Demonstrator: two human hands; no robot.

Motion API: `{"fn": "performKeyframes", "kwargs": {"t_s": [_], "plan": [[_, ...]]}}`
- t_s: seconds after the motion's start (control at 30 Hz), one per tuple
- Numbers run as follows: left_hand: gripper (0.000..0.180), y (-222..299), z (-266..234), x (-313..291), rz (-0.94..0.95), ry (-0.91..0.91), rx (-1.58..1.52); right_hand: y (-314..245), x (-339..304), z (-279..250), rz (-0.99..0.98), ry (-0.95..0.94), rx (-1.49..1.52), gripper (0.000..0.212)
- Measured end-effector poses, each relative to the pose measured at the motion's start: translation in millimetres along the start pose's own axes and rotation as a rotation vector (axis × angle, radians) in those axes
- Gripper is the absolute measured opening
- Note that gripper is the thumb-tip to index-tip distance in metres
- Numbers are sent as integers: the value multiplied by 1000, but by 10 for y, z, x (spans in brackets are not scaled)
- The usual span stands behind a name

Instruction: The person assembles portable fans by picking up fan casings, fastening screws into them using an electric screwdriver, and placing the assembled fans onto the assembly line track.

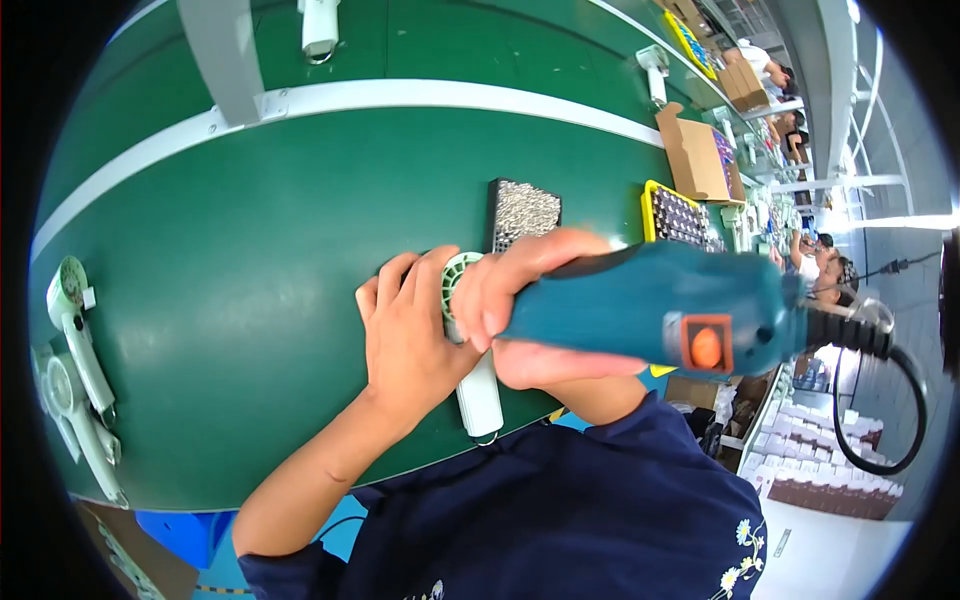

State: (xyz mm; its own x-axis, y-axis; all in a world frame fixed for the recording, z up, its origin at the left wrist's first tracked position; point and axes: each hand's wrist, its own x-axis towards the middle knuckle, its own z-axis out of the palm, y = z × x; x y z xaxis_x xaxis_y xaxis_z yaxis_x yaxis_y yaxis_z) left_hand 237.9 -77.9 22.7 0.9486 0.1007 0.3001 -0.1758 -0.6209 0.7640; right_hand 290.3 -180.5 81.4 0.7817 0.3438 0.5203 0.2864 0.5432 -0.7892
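Note:
A pale green handheld fan [481,402] lies on the green table in front of me, its handle pointing toward my body and its round grille partly covered by my hands. My left hand [408,322] is closed around the fan head from the left side. With my right hand [515,280] I grip a large teal electric screwdriver [630,305], tilted so that its corded end rises to the right. The screwdriver's tip is hidden behind my fingers, over the fan head. Just beyond my hands sits a black tray [526,212] full of small metal screws.
Several fans [80,400] lie at the table's left edge. To the right are a yellow tray [680,215] of small dark parts and an open cardboard box [695,160]. A white rail [400,95] crosses the far side. Other people work in the right background.

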Motion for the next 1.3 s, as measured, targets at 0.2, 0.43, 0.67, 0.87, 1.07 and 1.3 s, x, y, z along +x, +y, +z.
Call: {"fn": "performKeyframes", "kwargs": {"t_s": [0.2,0.43,0.67,0.87,1.07,1.3], "plan": [[59,7,-62,-4,-4,-32,28,460,-288,-197,233,-140,-3,58],[52,9,-26,-9,34,12,-56,459,-339,-253,203,-147,24,57],[59,-92,-65,-95,30,-77,-97,497,-310,-211,90,-262,-365,68],[74,-76,8,-144,-55,-59,-27,87,-199,-311,423,-312,-23,87],[94,418,-210,-86,-142,-99,186,-611,75,-627,-244,4,300,84],[93,524,-240,-226,-449,-18,-77,-340,-100,-928,-207,235,174,83]]}}
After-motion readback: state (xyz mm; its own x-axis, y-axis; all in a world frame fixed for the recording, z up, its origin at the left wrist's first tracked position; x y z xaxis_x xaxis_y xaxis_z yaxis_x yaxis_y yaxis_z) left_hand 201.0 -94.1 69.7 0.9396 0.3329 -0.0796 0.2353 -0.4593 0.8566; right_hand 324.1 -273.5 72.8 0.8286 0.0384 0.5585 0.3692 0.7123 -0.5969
